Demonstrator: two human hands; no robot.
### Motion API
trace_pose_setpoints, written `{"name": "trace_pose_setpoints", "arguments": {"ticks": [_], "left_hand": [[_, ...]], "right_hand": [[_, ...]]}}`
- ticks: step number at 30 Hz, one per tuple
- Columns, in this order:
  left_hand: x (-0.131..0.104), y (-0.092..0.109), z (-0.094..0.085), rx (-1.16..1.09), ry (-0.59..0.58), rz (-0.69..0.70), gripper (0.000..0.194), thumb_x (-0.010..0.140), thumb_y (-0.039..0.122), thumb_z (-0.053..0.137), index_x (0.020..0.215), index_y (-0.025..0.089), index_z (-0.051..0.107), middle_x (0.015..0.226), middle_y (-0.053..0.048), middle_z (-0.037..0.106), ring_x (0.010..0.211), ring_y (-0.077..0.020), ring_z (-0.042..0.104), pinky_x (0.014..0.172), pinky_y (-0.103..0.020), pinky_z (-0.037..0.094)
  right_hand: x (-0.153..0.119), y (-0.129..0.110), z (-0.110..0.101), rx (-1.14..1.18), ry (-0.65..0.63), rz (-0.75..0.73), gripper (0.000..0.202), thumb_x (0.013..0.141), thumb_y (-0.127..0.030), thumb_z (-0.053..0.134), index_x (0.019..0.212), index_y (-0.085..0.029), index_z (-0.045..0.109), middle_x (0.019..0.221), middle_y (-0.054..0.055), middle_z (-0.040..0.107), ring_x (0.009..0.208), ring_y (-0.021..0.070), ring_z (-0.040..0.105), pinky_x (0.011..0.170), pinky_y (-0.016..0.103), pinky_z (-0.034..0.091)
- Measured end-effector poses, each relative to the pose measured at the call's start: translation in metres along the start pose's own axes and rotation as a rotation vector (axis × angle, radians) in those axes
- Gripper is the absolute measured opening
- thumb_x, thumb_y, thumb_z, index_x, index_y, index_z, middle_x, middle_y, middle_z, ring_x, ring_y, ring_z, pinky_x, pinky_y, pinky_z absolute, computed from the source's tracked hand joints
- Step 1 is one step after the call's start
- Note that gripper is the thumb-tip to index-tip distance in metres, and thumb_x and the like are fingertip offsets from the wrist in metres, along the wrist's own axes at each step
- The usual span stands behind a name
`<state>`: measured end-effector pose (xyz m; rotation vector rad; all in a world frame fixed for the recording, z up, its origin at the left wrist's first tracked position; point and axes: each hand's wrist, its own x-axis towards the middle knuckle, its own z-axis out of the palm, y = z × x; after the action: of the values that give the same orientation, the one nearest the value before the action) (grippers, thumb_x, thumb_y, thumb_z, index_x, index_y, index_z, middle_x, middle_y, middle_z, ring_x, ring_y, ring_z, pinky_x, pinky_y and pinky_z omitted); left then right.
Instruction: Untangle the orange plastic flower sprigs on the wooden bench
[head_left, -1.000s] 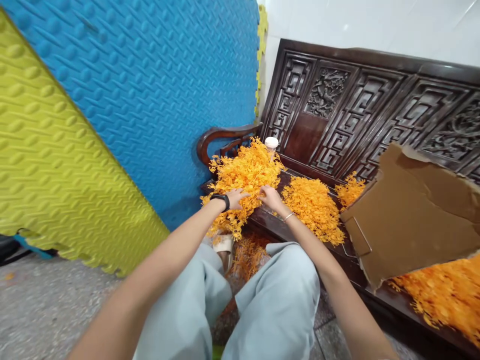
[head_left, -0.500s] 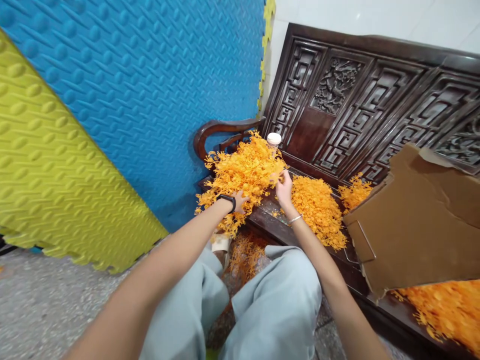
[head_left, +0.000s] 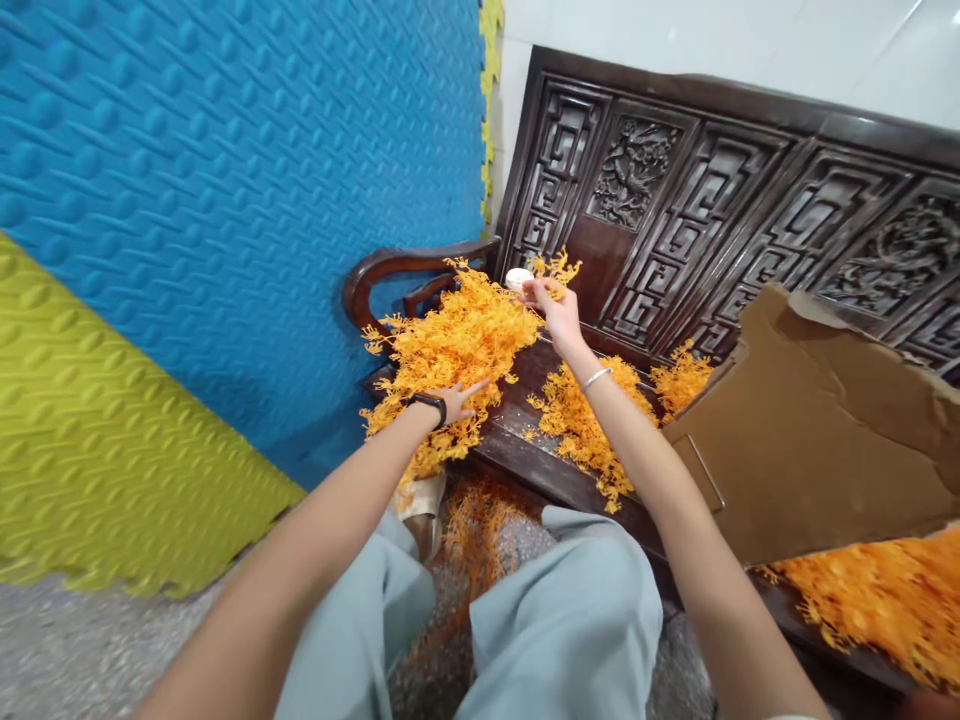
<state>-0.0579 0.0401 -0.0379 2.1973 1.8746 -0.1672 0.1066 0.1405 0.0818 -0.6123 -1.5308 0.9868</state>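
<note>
A large heap of orange plastic sprigs [head_left: 457, 340] lies at the armrest end of a dark wooden bench. My left hand [head_left: 456, 402], wearing a black wristband, rests on the heap's near side with its fingers apart. Raised above the heap's right edge, my right hand [head_left: 556, 312] pinches an orange sprig [head_left: 559, 268] whose tips stick out past the fingers. Just behind those fingers is a white-lidded jar [head_left: 517, 278], its body mostly hidden. To the right, a second pile of orange sprigs [head_left: 592, 425] is partly covered by my right forearm.
The bench's carved backrest [head_left: 637, 175] stands against a white wall. A large cardboard piece [head_left: 840, 430] covers the bench's right part, with more orange pieces [head_left: 877, 600] below it. Blue matting [head_left: 262, 180] stands at left. Orange bits [head_left: 484, 530] litter the floor by my feet.
My right hand has risen from the heap's right edge, now with a sprig showing in its fingers. My left hand stays on the heap. The camera view has shifted slightly.
</note>
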Motion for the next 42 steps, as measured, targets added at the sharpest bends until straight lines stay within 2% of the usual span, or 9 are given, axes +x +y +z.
{"name": "trace_pose_setpoints", "arguments": {"ticks": [5, 10, 13, 17, 22, 26, 30, 36, 42], "left_hand": [[0.005, 0.010, -0.007, 0.009, 0.205, 0.023, 0.065, 0.086, 0.049, 0.029, 0.141, 0.034, -0.002, 0.144, -0.016, 0.027, 0.115, -0.0345, 0.047, 0.088, -0.048, 0.039], [0.001, 0.020, -0.040, -0.217, 0.566, -0.055, 0.091, 0.076, 0.064, 0.035, 0.143, 0.015, -0.002, 0.126, -0.019, 0.049, 0.106, -0.0317, 0.053, 0.087, -0.039, 0.041], [0.005, 0.029, -0.060, -0.273, 0.815, 0.012, 0.074, 0.083, 0.056, 0.027, 0.141, 0.013, 0.014, 0.133, -0.015, 0.043, 0.121, -0.0282, 0.040, 0.097, -0.038, 0.033], [0.025, 0.036, -0.078, -0.311, 0.947, 0.107, 0.059, 0.087, 0.042, 0.026, 0.139, 0.013, 0.022, 0.144, -0.010, 0.029, 0.132, -0.0234, 0.021, 0.107, -0.038, 0.017], [0.051, 0.037, -0.085, -0.455, 0.807, 0.117, 0.080, 0.079, 0.046, 0.045, 0.141, 0.013, 0.008, 0.142, -0.014, 0.031, 0.130, -0.0259, 0.027, 0.105, -0.043, 0.021], [0.063, 0.030, -0.074, -0.491, 0.608, -0.011, 0.075, 0.074, 0.045, 0.053, 0.136, 0.012, 0.026, 0.133, -0.017, 0.043, 0.122, -0.0306, 0.038, 0.097, -0.044, 0.032], [0.068, 0.021, -0.061, -0.469, 0.491, -0.003, 0.067, 0.073, 0.040, 0.055, 0.133, 0.018, 0.034, 0.127, -0.012, 0.051, 0.118, -0.0282, 0.044, 0.096, -0.041, 0.035], [0.070, 0.019, -0.056, -0.558, 0.415, -0.059, 0.079, 0.071, 0.047, 0.057, 0.137, 0.015, 0.029, 0.131, -0.016, 0.047, 0.122, -0.0303, 0.040, 0.099, -0.043, 0.032], [0.070, 0.020, -0.055, -0.903, 0.554, 0.033, 0.085, 0.072, 0.060, 0.048, 0.141, 0.022, 0.015, 0.145, -0.010, 0.028, 0.130, -0.0229, 0.030, 0.102, -0.037, 0.032]], "right_hand": [[0.046, -0.009, -0.007, -0.040, -0.004, -0.044, 0.038, 0.068, -0.055, 0.058, 0.077, -0.018, 0.059, 0.075, 0.001, 0.063, 0.067, 0.0082, 0.060, 0.070, 0.024, 0.051], [0.073, -0.021, -0.013, -0.066, 0.027, 0.045, 0.029, 0.074, -0.046, 0.058, 0.079, -0.017, 0.058, 0.065, -0.002, 0.058, 0.062, 0.0060, 0.058, 0.061, 0.019, 0.049], [0.074, -0.028, -0.008, -0.083, -0.021, 0.098, 0.026, 0.076, -0.041, 0.058, 0.077, -0.016, 0.057, 0.060, -0.003, 0.056, 0.055, 0.0049, 0.056, 0.056, 0.017, 0.047], [0.065, -0.039, 0.001, -0.090, -0.110, 0.119, 0.026, 0.075, -0.041, 0.058, 0.073, -0.015, 0.056, 0.058, -0.004, 0.056, 0.051, 0.0038, 0.054, 0.053, 0.015, 0.045], [0.062, -0.049, 0.001, -0.104, -0.143, 0.123, 0.031, 0.078, -0.046, 0.054, 0.072, -0.015, 0.056, 0.052, -0.004, 0.053, 0.047, 0.0043, 0.052, 0.050, 0.015, 0.044], [0.068, -0.047, -0.003, -0.095, -0.097, 0.123, 0.035, 0.079, -0.050, 0.051, 0.071, -0.015, 0.055, 0.051, -0.004, 0.051, 0.045, 0.0054, 0.052, 0.049, 0.018, 0.045], [0.074, -0.043, 0.000, -0.071, -0.034, 0.076, 0.037, 0.079, -0.052, 0.048, 0.072, -0.016, 0.054, 0.055, -0.003, 0.052, 0.051, 0.0068, 0.055, 0.051, 0.019, 0.047], [0.085, -0.048, 0.007, -0.043, 0.027, -0.026, 0.042, 0.081, -0.056, 0.041, 0.072, -0.017, 0.052, 0.065, 0.001, 0.055, 0.067, 0.0094, 0.061, 0.062, 0.022, 0.050], [0.122, -0.062, -0.005, -0.025, 0.026, -0.153, 0.042, 0.083, -0.055, 0.036, 0.082, -0.016, 0.052, 0.073, -0.001, 0.054, 0.074, 0.0090, 0.062, 0.069, 0.024, 0.049]]}}
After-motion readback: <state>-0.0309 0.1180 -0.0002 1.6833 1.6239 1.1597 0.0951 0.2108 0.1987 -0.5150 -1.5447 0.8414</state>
